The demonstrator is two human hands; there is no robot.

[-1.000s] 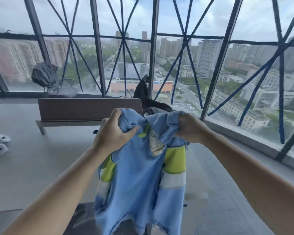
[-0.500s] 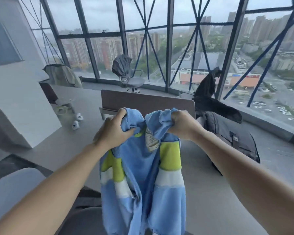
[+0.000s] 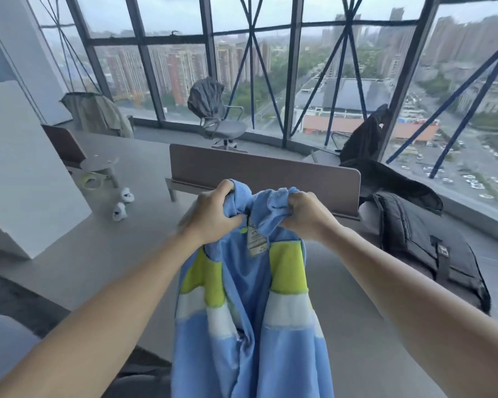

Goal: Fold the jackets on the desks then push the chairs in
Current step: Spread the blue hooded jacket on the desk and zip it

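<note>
The blue jacket (image 3: 250,326) is held by its collar above the desk (image 3: 98,254), left grip (image 3: 213,214) and right grip (image 3: 305,215) each clenched on bunched fabric. A dark jacket (image 3: 420,239) is laid at right.
</note>
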